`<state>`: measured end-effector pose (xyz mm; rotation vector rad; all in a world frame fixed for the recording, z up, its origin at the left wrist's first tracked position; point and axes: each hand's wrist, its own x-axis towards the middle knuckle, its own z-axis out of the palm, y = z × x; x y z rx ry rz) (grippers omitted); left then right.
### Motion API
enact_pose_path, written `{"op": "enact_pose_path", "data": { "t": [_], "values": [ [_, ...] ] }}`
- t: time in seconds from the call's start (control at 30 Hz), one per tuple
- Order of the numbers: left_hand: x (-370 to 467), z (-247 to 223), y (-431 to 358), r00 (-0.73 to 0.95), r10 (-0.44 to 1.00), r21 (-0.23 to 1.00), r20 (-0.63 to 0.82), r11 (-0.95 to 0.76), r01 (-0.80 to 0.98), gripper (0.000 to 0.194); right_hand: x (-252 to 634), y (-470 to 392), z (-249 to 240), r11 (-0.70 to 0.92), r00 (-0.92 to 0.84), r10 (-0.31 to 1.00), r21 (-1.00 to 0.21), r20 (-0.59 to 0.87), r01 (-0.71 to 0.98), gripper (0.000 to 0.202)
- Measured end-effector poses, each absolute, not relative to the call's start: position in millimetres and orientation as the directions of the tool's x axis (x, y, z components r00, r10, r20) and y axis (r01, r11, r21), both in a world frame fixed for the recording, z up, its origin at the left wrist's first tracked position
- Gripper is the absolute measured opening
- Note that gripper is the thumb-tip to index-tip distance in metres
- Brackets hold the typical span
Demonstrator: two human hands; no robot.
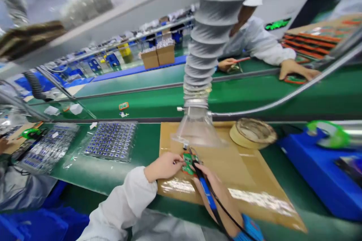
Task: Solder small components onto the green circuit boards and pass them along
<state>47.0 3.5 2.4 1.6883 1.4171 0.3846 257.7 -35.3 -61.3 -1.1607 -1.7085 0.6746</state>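
Note:
A green circuit board [187,163] with an orange-red edge lies on a tape-covered cardboard sheet [232,165]. My right hand [219,188] is closed around a blue and black soldering iron [207,191], whose front end reaches over the board. At the board's left edge, my left hand [165,165] has thumb and fingertips pinched together; whatever they hold is too small to make out. Directly above the board hangs a clear funnel hood [196,130] on a ribbed hose [203,41]. The iron's tip is hard to tell apart from the parts beneath the hood.
Left on the green bench is a clear tray [111,141] of small blue parts. A tape roll [253,133] and a blue box [319,169] stand right. Across the green conveyor [152,103], where another board [123,106] lies, a co-worker's hand [296,70] rests.

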Motion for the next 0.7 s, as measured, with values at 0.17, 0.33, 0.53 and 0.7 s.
{"op": "enact_pose_path", "data": {
  "t": [0.17, 0.33, 0.53, 0.7],
  "values": [
    [50, -4, 2, 0.235, 0.902, 0.868, -0.363, 0.235, 0.438, 0.034, 269, -43, -56, 0.346, -0.185, 0.938, -0.792, 0.292, 0.504, 0.036],
    [54, -4, -1, 0.253, 0.873, 0.900, -0.416, 0.355, 0.254, 0.043, 273, -53, -49, 0.238, -0.084, 0.971, -0.892, 0.223, 0.384, 0.035],
    [71, 9, -9, 0.356, 0.825, 0.898, -0.440, 0.400, 0.183, 0.044, 261, -51, -34, 0.158, 0.033, 0.987, -0.985, 0.160, 0.068, 0.038],
    [82, 18, -14, 0.373, 0.830, 0.910, -0.414, 0.374, 0.177, 0.038, 253, -47, -20, 0.175, 0.125, 0.976, -0.984, 0.178, 0.039, 0.027]
  ]
}}
